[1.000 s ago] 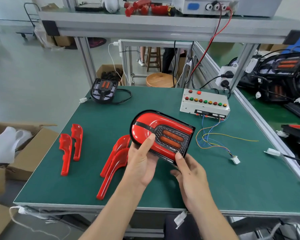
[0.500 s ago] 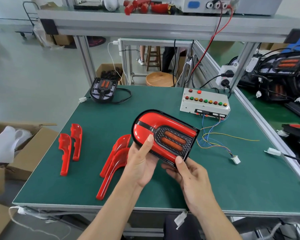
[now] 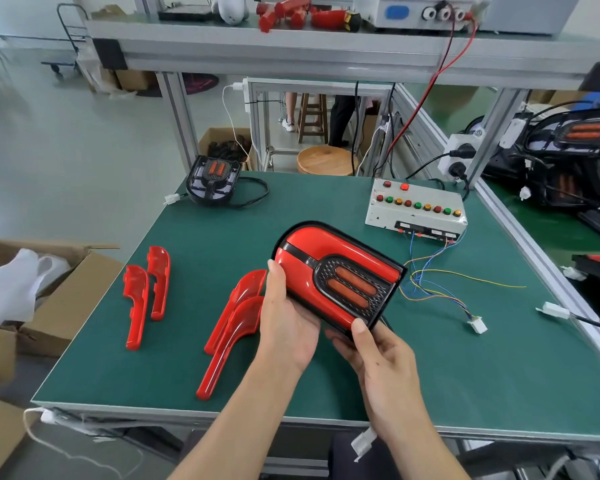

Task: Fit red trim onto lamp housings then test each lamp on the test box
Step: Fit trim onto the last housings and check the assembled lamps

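Observation:
Both hands hold a black lamp housing with red trim fitted (image 3: 333,271) above the green table (image 3: 430,375). My left hand (image 3: 286,317) grips its left edge, thumb on the red trim. My right hand (image 3: 371,351) holds the lower right corner, thumb on the black rim. Loose red trim pieces lie to the left: a pair (image 3: 146,292) and a stacked pair (image 3: 232,323). A bare black lamp housing (image 3: 213,180) with its cable sits at the far left of the table. The white test box (image 3: 416,209) with coloured buttons stands at the far right, its coloured wires ending in a white plug (image 3: 477,323).
An open cardboard box (image 3: 49,289) with white wrapping stands left of the table. More lamps (image 3: 568,161) lie on the bench to the right, past an aluminium rail (image 3: 534,271). A white connector (image 3: 553,310) on a black cable lies by that rail. A shelf (image 3: 291,43) runs overhead.
The lamp has shifted slightly right and turned a little in my hands. My left thumb has slid from the middle of the lamp to its left edge.

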A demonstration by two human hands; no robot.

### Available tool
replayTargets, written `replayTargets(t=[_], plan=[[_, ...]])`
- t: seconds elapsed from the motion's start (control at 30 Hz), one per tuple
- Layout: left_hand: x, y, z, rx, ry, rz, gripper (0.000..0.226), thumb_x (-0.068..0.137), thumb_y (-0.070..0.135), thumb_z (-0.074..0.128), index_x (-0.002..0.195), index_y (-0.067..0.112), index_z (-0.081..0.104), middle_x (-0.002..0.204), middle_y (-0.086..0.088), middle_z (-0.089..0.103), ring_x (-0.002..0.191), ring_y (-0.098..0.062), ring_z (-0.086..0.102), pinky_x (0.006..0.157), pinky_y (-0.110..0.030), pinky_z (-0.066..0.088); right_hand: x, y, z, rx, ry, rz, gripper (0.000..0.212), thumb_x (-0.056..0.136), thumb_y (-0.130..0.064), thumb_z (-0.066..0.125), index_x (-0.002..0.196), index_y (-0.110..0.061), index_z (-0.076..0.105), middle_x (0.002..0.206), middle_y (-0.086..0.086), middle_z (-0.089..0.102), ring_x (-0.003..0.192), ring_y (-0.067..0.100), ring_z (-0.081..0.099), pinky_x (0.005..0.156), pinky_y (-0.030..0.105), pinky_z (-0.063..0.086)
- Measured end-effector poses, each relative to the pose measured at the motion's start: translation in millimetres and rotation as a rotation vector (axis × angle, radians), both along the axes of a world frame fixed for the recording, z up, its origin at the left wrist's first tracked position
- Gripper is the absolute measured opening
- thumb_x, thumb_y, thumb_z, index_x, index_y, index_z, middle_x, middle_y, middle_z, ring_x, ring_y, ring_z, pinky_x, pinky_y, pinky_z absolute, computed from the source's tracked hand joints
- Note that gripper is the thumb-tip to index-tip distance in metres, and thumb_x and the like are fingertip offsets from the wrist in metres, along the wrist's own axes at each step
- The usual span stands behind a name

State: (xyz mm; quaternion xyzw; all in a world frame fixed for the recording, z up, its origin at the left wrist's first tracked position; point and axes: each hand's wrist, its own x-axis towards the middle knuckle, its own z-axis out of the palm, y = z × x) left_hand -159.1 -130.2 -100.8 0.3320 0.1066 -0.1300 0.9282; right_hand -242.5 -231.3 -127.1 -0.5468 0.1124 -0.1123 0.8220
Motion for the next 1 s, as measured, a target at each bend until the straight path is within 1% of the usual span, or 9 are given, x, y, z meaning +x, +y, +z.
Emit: replayTargets(t=[0.07,0.17,0.27,0.43,0.53,0.67,0.8,0.93,1.0], plan=[[0.2,-0.2,1.9,0.008,0.026,0.026,0.060,0.104,0.056,0.042,0.136,0.010,0.061,0.129,-0.013,0.070,0.121,-0.028,0.067,0.105,-0.048,0.050,-1.4,0.5,-2.1,0.019,0.007,-0.010,0.028,0.092,-0.033,0.061,0.112,-0.022,0.078,0.117,0.009,0.076,0.107,0.032,0.073,0.093,0.030,0.058],[-0.7,-1.3,5.6,0.017,0.077,0.060,0.051,0.106,0.048,0.044,0.136,0.010,0.062,0.124,-0.012,0.073,0.115,-0.026,0.070,0.089,-0.041,0.058,-3.6,1.7,-4.3,0.037,0.008,0.003,0.029,0.092,-0.031,0.061,0.113,-0.020,0.078,0.118,0.011,0.075,0.108,0.032,0.073,0.094,0.030,0.057],[-0.2,-3.9,9.4,0.005,0.107,0.097,0.046,0.105,0.043,0.049,0.135,0.011,0.062,0.121,-0.011,0.074,0.112,-0.026,0.072,0.084,-0.040,0.059,-3.7,2.1,-3.3,0.051,0.004,0.012,0.030,0.092,-0.030,0.061,0.115,-0.018,0.077,0.120,0.012,0.074,0.110,0.032,0.072,0.095,0.031,0.057],[1.1,-4.5,13.3,-0.012,0.144,0.121,0.039,0.102,0.041,0.053,0.124,0.014,0.069,0.117,-0.010,0.076,0.104,-0.024,0.075,0.078,-0.039,0.059,-2.5,-0.2,-1.6,0.054,0.019,0.046,0.031,0.092,-0.029,0.060,0.115,-0.018,0.077,0.119,0.012,0.074,0.110,0.032,0.072,0.094,0.030,0.057],[2.1,-4.7,14.0,-0.010,0.166,0.143,0.039,0.101,0.041,0.056,0.123,0.012,0.070,0.114,-0.010,0.077,0.100,-0.025,0.076,0.075,-0.039,0.060,-2.7,0.0,-4.7,0.027,0.055,0.064,0.035,0.090,-0.029,0.061,0.115,-0.009,0.075,0.116,0.013,0.075,0.109,0.033,0.072,0.093,0.031,0.058],[3.5,-5.5,16.3,0.012,0.215,0.161,0.040,0.098,0.042,0.061,0.122,0.012,0.071,0.106,-0.009,0.079,0.087,-0.024,0.078,0.057,-0.035,0.061,-2.8,1.6,-6.6,0.000,0.067,0.082,0.039,0.089,-0.031,0.062,0.118,-0.006,0.072,0.114,0.015,0.076,0.107,0.033,0.073,0.096,0.034,0.058],[3.4,-5.9,17.8,0.011,0.218,0.157,0.040,0.100,0.041,0.059,0.122,0.011,0.071,0.104,-0.009,0.079,0.087,-0.023,0.078,0.056,-0.033,0.061,-0.9,-1.1,-6.0,0.002,0.071,0.073,0.038,0.089,-0.030,0.063,0.116,-0.005,0.072,0.113,0.015,0.076,0.105,0.033,0.074,0.089,0.029,0.059],[4.5,-4.9,16.3,0.008,0.203,0.150,0.047,0.102,0.039,0.055,0.134,0.005,0.063,0.117,-0.012,0.075,0.105,-0.028,0.074,0.073,-0.036,0.061,-1.5,-4.2,-7.7,0.001,0.088,0.095,0.040,0.088,-0.033,0.064,0.116,-0.005,0.072,0.115,0.014,0.075,0.107,0.032,0.073,0.089,0.027,0.058],[5.2,-5.6,15.7,0.008,0.210,0.162,0.048,0.103,0.038,0.056,0.135,0.004,0.062,0.117,-0.012,0.075,0.105,-0.028,0.074,0.074,-0.037,0.061,-1.6,-4.8,-9.0,-0.007,0.082,0.096,0.040,0.090,-0.033,0.063,0.117,-0.005,0.072,0.116,0.014,0.075,0.108,0.032,0.073,0.091,0.026,0.058]])
